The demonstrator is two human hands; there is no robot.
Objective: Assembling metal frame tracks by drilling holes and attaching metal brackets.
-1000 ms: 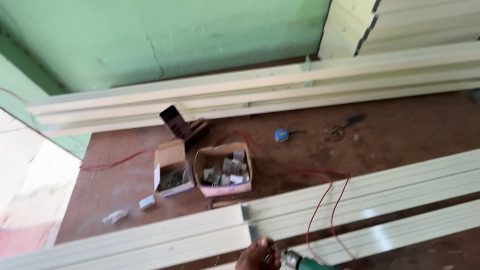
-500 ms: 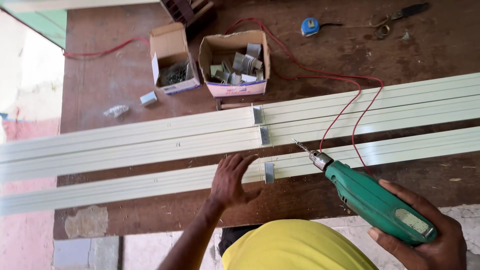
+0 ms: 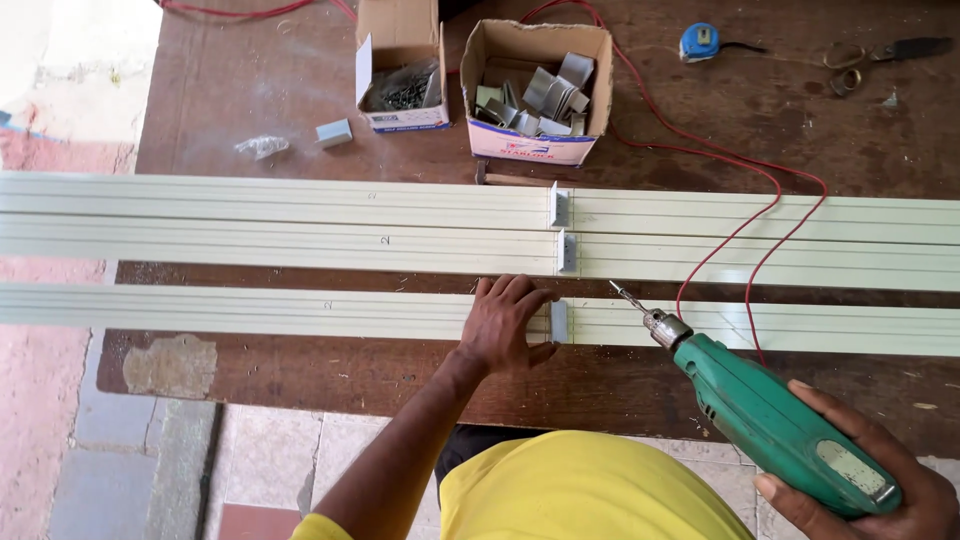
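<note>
The nearest pale cream strip (image 3: pixel 300 312) lies lengthwise along the near edge of the brown wooden desk (image 3: pixel 250 100), running past both its ends. The left hand (image 3: pixel 508 322) presses flat on this strip, fingers spread, its grip open and holding nothing, just left of a small grey metal clip (image 3: pixel 559 320) that sits across the strip. The right hand (image 3: pixel 880 480) has its grip wrapped round the body of a green electric drill (image 3: pixel 775 425), held tilted, its bit (image 3: pixel 627 297) pointing up-left and hovering just over the strip's far edge, a little to the right of the clip.

Beyond, two more cream strips (image 3: pixel 300 225) lie side by side, each with a like clip (image 3: pixel 566 250) at mid-length. A red cable (image 3: pixel 760 240) loops across all the strips from the drill. Towards the far edge of the desk stand two open cardboard boxes: one of metal clips (image 3: pixel 540 95), one of dark screws (image 3: pixel 402 85). A blue tape measure (image 3: pixel 699 41) and a pair of scissors (image 3: pixel 880 55) lie near the far right corner.
</note>
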